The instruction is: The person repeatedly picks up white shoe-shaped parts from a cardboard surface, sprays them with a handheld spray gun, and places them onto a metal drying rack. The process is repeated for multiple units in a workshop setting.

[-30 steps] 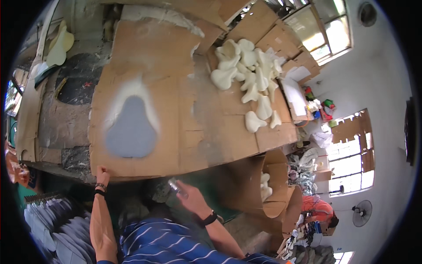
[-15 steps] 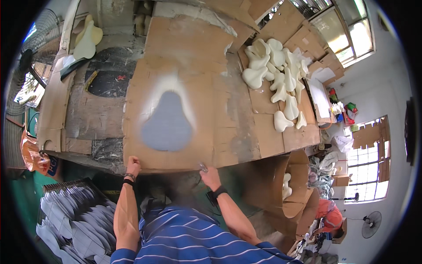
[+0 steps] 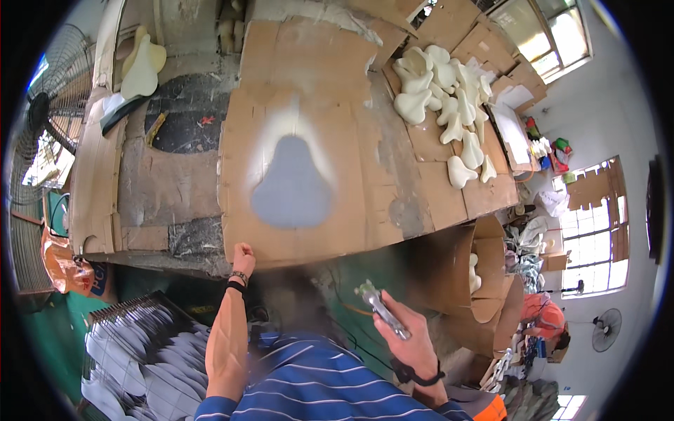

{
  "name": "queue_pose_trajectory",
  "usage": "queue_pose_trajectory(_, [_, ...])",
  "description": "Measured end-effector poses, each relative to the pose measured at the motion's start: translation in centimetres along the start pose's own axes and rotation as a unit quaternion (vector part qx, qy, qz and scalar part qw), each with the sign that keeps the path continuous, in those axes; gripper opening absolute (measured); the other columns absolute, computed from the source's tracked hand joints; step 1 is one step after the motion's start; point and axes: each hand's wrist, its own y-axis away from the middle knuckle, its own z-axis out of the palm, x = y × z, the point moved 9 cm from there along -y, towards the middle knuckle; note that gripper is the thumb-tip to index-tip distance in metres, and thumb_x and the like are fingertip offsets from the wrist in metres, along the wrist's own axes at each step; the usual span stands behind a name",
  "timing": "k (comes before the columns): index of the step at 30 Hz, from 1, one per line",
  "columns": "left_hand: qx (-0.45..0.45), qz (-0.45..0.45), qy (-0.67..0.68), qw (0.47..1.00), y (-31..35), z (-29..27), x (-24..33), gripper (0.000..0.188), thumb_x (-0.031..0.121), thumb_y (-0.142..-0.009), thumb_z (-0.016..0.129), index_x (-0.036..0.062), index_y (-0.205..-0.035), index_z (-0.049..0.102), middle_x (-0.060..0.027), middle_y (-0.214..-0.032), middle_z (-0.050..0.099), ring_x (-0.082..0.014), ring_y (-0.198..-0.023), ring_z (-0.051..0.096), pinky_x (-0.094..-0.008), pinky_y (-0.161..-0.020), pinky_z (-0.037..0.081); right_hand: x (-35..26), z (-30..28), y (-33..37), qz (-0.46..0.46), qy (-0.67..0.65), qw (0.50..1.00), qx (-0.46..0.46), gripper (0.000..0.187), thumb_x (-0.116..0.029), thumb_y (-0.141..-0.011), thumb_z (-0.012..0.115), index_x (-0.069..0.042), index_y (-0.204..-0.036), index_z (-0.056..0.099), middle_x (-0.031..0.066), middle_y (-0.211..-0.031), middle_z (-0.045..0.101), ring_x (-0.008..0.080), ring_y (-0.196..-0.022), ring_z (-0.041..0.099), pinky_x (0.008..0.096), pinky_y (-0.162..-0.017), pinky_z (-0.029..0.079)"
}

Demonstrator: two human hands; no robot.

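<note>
A flat grey saddle-shaped piece (image 3: 292, 184) lies on a brown cardboard sheet (image 3: 246, 119), ringed by a whitish sprayed haze. My left hand (image 3: 243, 259) is closed at the sheet's near edge, fingertips curled; what they pinch, if anything, is hidden. Lower right, off the table, my right hand (image 3: 413, 335) grips a silver spray gun (image 3: 385, 313) pointing up and left. An orange hose seems to run near its tip. Several cream foam saddle pads (image 3: 456, 105) are heaped at the table's far right.
Grey saddle-shaped pieces (image 3: 147, 358) are stacked on a wire rack at lower left. A fan (image 3: 53, 112) stands at the left. More cream and yellow pads (image 3: 142, 70) lie at far left. An open carton (image 3: 484, 281) is below the table's right side. Another person (image 3: 543, 319) is at lower right.
My right hand has left the table's near edge and swung right and toward me with the spray gun. My left hand stays at the cardboard's edge. The whole view has shifted somewhat.
</note>
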Motion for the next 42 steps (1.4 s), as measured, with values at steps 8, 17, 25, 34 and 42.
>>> queue_pose_trajectory(8, [-0.009, -0.050, 0.022, 0.998, 1.7, 0.9, 2.9, 0.037, -0.012, -0.075, 0.047, 0.0107, -0.104, 0.049, -0.0030, -0.086, 0.052, -0.0147, -0.076, 0.051, -0.0295, -0.064, 0.046, -2.6, -2.3, 1.0, -0.021, 0.017, 1.000, -0.011, 0.055, -0.001, -0.081, 0.077, 0.003, -0.133, 0.061, 0.0199, -0.105, 0.072, 0.0302, -0.089, 0.072, 0.0342, -0.080, 0.055])
queue_pose_trajectory(17, [-0.009, -0.072, 0.012, 0.997, 2.0, 0.8, 3.3, 0.039, -0.011, -0.075, 0.050, 0.0138, -0.106, 0.049, -0.0035, -0.088, 0.054, -0.0157, -0.073, 0.054, -0.0320, -0.054, 0.048, -2.5, -3.9, 0.6, -0.052, -0.003, 0.999, -0.005, 0.060, 0.006, -0.077, 0.075, 0.003, -0.135, 0.059, 0.0188, -0.093, 0.068, 0.0339, -0.076, 0.066, 0.0354, -0.070, 0.054])
queue_pose_trajectory(25, [-0.088, -0.104, 0.124, 0.983, 5.8, 0.0, 8.6, 0.041, -0.010, -0.070, 0.044, 0.0125, -0.103, 0.053, -0.0028, -0.095, 0.056, -0.0181, -0.089, 0.059, -0.0360, -0.076, 0.055, -0.7, -5.3, -0.9, -0.025, -0.058, 0.996, 0.068, 0.053, 0.003, -0.080, 0.076, 0.003, -0.132, 0.063, 0.0197, -0.102, 0.072, 0.0280, -0.085, 0.071, 0.0324, -0.077, 0.055])
queue_pose_trajectory(34, [-0.016, -0.113, 0.148, 0.982, 14.1, -6.8, 6.3, 0.040, -0.012, -0.066, 0.042, 0.0074, -0.097, 0.059, -0.0052, -0.094, 0.061, -0.0191, -0.087, 0.064, -0.0341, -0.076, 0.059, 2.5, -6.8, 1.7, 0.038, -0.030, 0.999, 0.011, 0.057, 0.005, -0.079, 0.075, 0.001, -0.134, 0.062, 0.0180, -0.096, 0.070, 0.0295, -0.077, 0.069, 0.0329, -0.070, 0.053])
queue_pose_trajectory(42, [-0.008, -0.016, 0.023, 1.000, 13.6, -5.5, 7.9, 0.033, -0.012, -0.072, 0.045, 0.0064, -0.095, 0.060, -0.0041, -0.091, 0.062, -0.0163, -0.084, 0.062, -0.0302, -0.077, 0.054, -0.6, -4.0, -0.7, -0.052, -0.057, 0.995, -0.064, 0.060, 0.006, -0.075, 0.078, 0.002, -0.132, 0.062, 0.0185, -0.094, 0.070, 0.0292, -0.076, 0.069, 0.0311, -0.070, 0.053])
